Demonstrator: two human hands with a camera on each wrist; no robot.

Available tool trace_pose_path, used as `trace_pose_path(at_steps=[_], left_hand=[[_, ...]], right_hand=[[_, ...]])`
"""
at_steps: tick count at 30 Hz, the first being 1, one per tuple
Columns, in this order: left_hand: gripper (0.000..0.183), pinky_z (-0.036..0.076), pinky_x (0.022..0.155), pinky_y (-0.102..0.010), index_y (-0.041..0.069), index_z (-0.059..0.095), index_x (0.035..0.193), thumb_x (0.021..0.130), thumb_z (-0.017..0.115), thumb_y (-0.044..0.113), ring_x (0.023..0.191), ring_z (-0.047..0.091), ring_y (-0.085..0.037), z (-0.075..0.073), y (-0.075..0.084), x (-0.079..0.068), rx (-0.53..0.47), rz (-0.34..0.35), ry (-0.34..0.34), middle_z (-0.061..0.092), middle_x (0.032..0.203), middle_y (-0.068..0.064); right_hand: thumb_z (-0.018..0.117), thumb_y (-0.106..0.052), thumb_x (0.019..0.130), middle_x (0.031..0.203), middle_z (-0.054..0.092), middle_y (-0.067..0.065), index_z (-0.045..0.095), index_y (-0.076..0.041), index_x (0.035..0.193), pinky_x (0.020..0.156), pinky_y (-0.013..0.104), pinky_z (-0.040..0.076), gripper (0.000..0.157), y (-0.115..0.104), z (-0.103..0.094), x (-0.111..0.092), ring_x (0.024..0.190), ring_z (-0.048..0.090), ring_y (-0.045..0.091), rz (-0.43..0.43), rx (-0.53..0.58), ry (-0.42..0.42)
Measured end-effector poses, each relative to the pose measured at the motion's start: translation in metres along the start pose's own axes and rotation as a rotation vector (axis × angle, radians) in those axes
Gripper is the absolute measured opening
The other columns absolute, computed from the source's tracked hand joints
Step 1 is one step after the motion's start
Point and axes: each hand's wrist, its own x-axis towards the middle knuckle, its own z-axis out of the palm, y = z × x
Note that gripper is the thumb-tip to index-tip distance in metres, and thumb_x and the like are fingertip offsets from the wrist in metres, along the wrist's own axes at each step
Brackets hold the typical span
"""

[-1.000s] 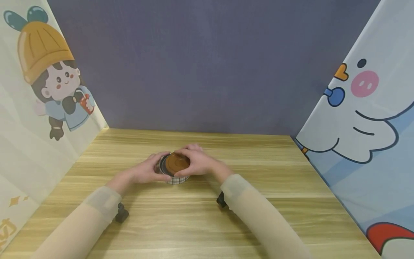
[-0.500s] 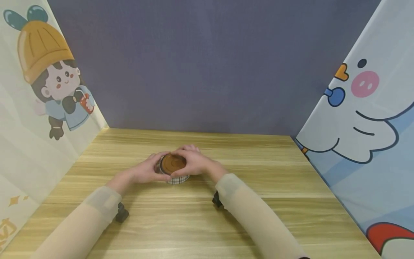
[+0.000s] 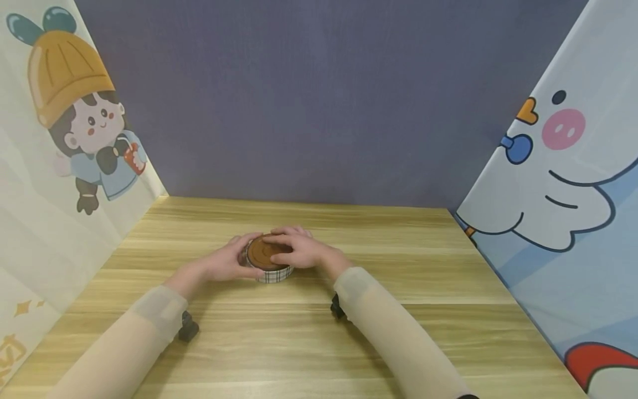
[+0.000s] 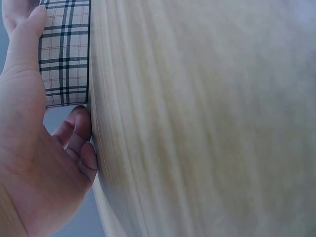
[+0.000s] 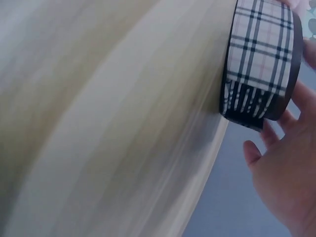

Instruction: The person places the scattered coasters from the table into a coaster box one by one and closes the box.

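A low round box (image 3: 274, 276) with a black, white and red plaid side stands on the wooden table, its brown lid (image 3: 259, 254) on top. My left hand (image 3: 226, 262) holds the box's left side, thumb in front and fingers curved behind. In the left wrist view the thumb lies along the plaid wall (image 4: 64, 54). My right hand (image 3: 304, 250) rests on the lid's right part, its thumb and forefinger loosely spread over the top. The right wrist view shows a slatted dark section (image 5: 247, 101) low on the box's wall; the lid's top face is hidden there.
Pale wood tabletop (image 3: 279, 338) extends around the box. A grey-purple panel (image 3: 309, 105) closes off the back. Cartoon-printed panels stand at the left (image 3: 30, 221) and right (image 3: 598, 266). A black wrist mount (image 3: 188, 327) hangs beneath the left sleeve.
The lid, first offset to the right with the box's dark rim showing, has moved left onto the box. My right hand has loosened from the lid's edge, its thumb now over the top.
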Motion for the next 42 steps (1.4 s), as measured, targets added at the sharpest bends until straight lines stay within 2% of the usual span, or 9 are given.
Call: trace_pose_path(at_steps=[5,12,17,25,33,36,40,42], left_hand=[[0.112,0.036,0.123,-0.078,0.022,0.020,0.175,0.092,0.084,0.061,0.153,0.041,-0.054,0.000,-0.001,0.000,0.000,-0.007,-0.006,0.034,0.166,-0.028],[0.110,0.037,0.122,-0.078,0.023,0.020,0.175,0.093,0.083,0.061,0.154,0.041,-0.054,-0.002,-0.002,-0.003,0.002,-0.015,-0.007,0.033,0.167,-0.028],[0.109,0.040,0.122,-0.075,0.023,0.021,0.175,0.094,0.082,0.061,0.152,0.043,-0.052,-0.003,-0.004,-0.003,-0.005,-0.009,-0.009,0.035,0.165,-0.027],[0.108,0.040,0.121,-0.075,0.023,0.020,0.175,0.094,0.082,0.060,0.151,0.043,-0.052,-0.005,-0.006,-0.004,-0.010,-0.011,-0.015,0.033,0.165,-0.027],[0.108,0.038,0.122,-0.077,0.023,0.022,0.175,0.094,0.084,0.058,0.151,0.043,-0.052,-0.003,-0.004,-0.002,-0.010,0.004,-0.016,0.036,0.164,-0.027],[0.110,0.036,0.122,-0.078,0.022,0.021,0.175,0.093,0.084,0.058,0.153,0.042,-0.054,-0.003,-0.004,-0.002,0.003,0.002,-0.017,0.035,0.165,-0.028],[0.116,0.035,0.124,-0.077,0.017,0.015,0.176,0.093,0.084,0.060,0.154,0.040,-0.055,-0.004,-0.002,-0.004,-0.002,-0.010,-0.024,0.031,0.168,-0.031],[0.117,0.040,0.122,-0.075,0.013,0.013,0.176,0.094,0.083,0.059,0.150,0.045,-0.054,-0.005,0.000,-0.005,-0.018,-0.011,-0.020,0.035,0.164,-0.031]], right_hand=[[0.059,-0.054,0.110,0.180,0.032,-0.004,0.045,-0.039,0.168,0.136,0.062,0.019,0.062,0.002,0.000,0.000,0.165,0.025,0.035,0.012,0.014,-0.023],[0.053,-0.061,0.111,0.182,0.027,-0.005,0.039,-0.041,0.170,0.133,0.060,0.023,0.064,-0.006,0.002,0.000,0.163,0.027,0.034,0.034,-0.054,-0.032],[0.047,-0.063,0.113,0.184,0.020,-0.007,0.032,-0.043,0.172,0.136,0.063,0.017,0.064,-0.012,0.004,-0.002,0.168,0.020,0.033,0.079,-0.065,-0.044],[0.048,-0.063,0.112,0.185,0.019,-0.008,0.031,-0.044,0.172,0.136,0.066,0.016,0.065,-0.016,0.003,-0.002,0.169,0.018,0.034,0.095,-0.056,-0.055],[0.054,-0.056,0.112,0.183,0.025,-0.003,0.038,-0.040,0.171,0.132,0.060,0.025,0.063,-0.016,0.002,-0.003,0.166,0.025,0.034,0.074,-0.055,-0.030],[0.050,-0.056,0.113,0.184,0.023,0.001,0.036,-0.038,0.172,0.134,0.063,0.021,0.063,-0.018,0.000,-0.004,0.168,0.022,0.036,0.075,-0.039,-0.031],[0.043,-0.059,0.115,0.183,0.024,0.010,0.033,-0.028,0.174,0.138,0.065,0.015,0.068,-0.019,-0.005,-0.011,0.170,0.020,0.038,0.088,0.012,-0.002],[0.040,-0.059,0.115,0.182,0.026,0.014,0.032,-0.023,0.175,0.138,0.064,0.014,0.070,-0.017,-0.011,-0.019,0.170,0.020,0.038,0.091,0.040,0.026]])
